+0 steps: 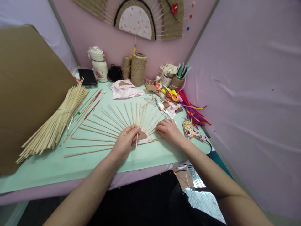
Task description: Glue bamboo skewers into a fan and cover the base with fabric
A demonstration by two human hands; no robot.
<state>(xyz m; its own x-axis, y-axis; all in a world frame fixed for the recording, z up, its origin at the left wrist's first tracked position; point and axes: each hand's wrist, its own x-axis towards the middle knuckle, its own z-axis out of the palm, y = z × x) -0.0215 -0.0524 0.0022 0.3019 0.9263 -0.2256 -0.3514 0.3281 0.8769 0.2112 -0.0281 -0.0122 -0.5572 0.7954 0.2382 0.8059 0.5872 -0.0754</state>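
Fingers of the left hand (125, 138) pinch one stick (136, 151)

Purple cloth (254, 94) hangs right of the green table (47, 175), a pink wall (94, 18) behind; cardboard (30, 81) stands along the left. The fan (143, 136) spreads mid-table, its centre between the hands, a strip of tabletop separating it from the front edge. A narrower gap parts it from the bundle (54, 122). Right hand (169, 129) lies at the fan's right, fingers close together; whether they grip anything, I cannot tell.
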